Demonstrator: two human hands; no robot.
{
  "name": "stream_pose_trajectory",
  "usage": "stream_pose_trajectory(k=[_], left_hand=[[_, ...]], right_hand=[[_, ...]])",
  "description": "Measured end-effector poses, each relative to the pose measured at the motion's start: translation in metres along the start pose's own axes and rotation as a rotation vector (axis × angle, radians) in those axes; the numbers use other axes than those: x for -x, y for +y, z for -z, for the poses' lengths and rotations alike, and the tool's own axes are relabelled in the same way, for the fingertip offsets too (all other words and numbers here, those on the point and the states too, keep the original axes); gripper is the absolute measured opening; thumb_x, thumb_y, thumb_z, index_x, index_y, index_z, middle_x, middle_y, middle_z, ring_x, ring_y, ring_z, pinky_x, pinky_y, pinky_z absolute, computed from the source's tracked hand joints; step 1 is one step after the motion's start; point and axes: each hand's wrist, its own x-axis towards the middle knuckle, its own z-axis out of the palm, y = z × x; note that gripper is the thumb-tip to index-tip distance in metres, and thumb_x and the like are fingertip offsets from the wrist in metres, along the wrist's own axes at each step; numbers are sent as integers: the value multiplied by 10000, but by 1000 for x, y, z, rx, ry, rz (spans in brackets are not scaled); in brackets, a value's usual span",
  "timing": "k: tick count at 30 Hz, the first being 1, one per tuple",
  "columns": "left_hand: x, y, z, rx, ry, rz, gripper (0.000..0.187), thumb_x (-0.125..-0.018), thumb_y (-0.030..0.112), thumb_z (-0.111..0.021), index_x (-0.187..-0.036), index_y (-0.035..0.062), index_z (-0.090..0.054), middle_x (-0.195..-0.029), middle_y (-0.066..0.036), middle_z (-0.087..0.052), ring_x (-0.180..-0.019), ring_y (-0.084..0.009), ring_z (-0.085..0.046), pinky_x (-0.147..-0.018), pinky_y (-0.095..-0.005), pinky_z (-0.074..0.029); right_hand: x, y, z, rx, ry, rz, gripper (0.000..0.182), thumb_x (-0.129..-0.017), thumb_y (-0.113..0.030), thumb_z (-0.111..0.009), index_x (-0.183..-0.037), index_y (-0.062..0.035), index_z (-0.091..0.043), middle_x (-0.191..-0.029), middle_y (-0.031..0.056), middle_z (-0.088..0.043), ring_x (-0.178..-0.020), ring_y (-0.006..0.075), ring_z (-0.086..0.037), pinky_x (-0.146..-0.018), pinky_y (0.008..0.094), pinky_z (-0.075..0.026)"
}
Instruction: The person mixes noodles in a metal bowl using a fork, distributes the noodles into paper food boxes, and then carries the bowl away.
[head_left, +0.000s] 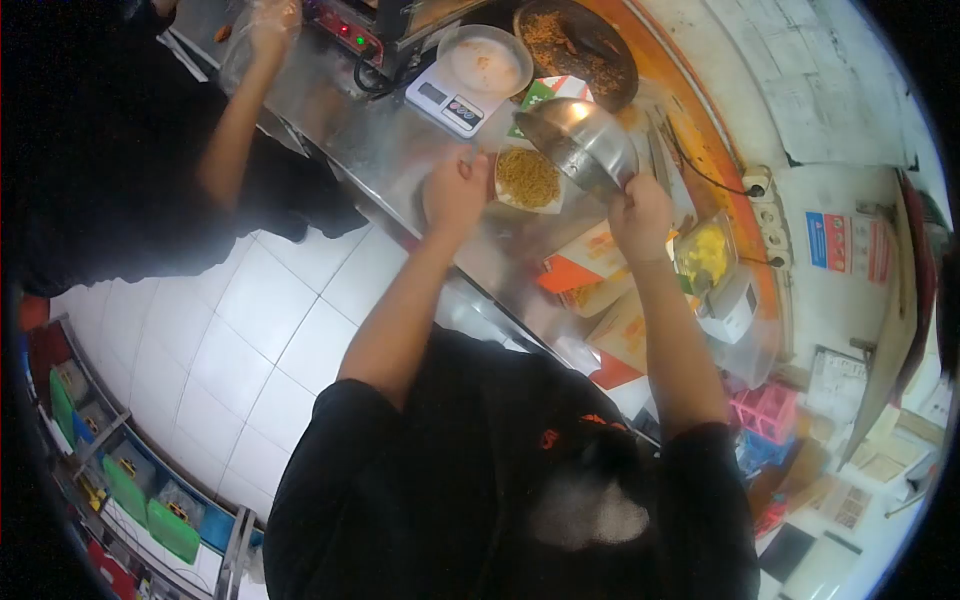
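My right hand (642,215) grips the rim of a shiny metal bowl (603,140), which is tilted over the counter. Just left of the bowl's mouth is an open paper food box (548,207) filled with noodles (527,179). My left hand (457,195) is beside the box's left edge with its fingers curled in. Whether those fingers pinch the box edge or something small is hidden. Behind the box stands a white digital scale (460,112) carrying a round pale bowl (485,62) with a few orange bits inside.
A dark round dish (580,50) of orange-brown food lies at the back. Printed boxes (600,255) are on the counter right of the noodles, near a container of yellow food (705,255). A co-worker's arm (235,140) reaches over the counter at left. Wall sockets (770,215) line the right.
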Motion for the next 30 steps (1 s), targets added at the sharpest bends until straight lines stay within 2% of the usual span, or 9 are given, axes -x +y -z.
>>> stream_pose_trajectory(k=[5,9,11,15,17,19,25,27,30], left_hand=[[-46,54,32,111,-48,-489,330,-895,259,-575,-1147,46,-595,-943,-111,-617,-824,-228,-586,-790,-332,-466],[-81,68,9,230,-142,-738,333,-953,260,-495,-1182,37,-587,-915,-17,-616,-763,-135,-536,-697,-304,-455],[-83,81,12,368,-647,-300,344,-970,268,-460,-1215,57,-574,-968,-7,-612,-811,-114,-535,-708,-275,-444],[-49,112,31,582,-511,-364,191,-928,166,-478,-950,36,-616,-864,13,-580,-798,-65,-507,-704,-240,-416],[-37,120,48,617,-571,-185,141,-890,151,-514,-880,46,-608,-791,26,-566,-704,-47,-494,-614,-217,-396],[-16,133,69,364,-612,-239,131,-851,159,-557,-787,53,-597,-702,39,-542,-609,-45,-472,-543,-198,-368],[73,105,122,309,-280,-264,179,-796,167,-609,-691,28,-569,-661,11,-550,-614,-69,-508,-550,-217,-400],[120,90,138,501,-276,-206,204,-805,197,-615,-749,5,-579,-714,-25,-590,-637,-103,-542,-575,-245,-437],[197,65,160,471,-49,-103,263,-816,213,-602,-883,-39,-568,-816,-97,-615,-678,-164,-589,-628,-292,-501]], right_hand=[[-40,24,24,9,-9,-216,128,-689,-9,-592,-733,-25,-474,-630,155,-469,-567,343,-487,-544,399,-395],[-68,59,38,-286,-225,-351,169,-730,-93,-654,-734,-57,-490,-669,73,-498,-634,209,-505,-587,355,-408],[-77,68,46,-428,-303,-437,200,-744,-119,-666,-721,-70,-474,-664,34,-481,-631,156,-483,-572,324,-392],[-95,71,54,-513,-325,-431,260,-776,-205,-686,-722,-84,-463,-677,0,-462,-655,113,-465,-571,294,-375],[-96,66,59,-539,-360,-471,259,-785,-229,-688,-733,-77,-484,-682,8,-480,-667,122,-481,-583,302,-385],[-96,55,63,-496,-431,-458,244,-816,-194,-662,-741,-83,-458,-691,-5,-445,-687,99,-457,-636,304,-410],[-47,-15,81,-934,-368,-373,311,-804,-281,-707,-957,-31,-602,-845,59,-623,-788,130,-582,-699,318,-470],[-18,-40,86,-664,-317,-404,304,-827,-288,-667,-998,-45,-602,-855,115,-630,-802,213,-610,-713,357,-474],[39,-94,121,-785,-256,-468,235,-855,-222,-588,-1024,-59,-609,-884,171,-618,-842,343,-605,-747,426,-468]])
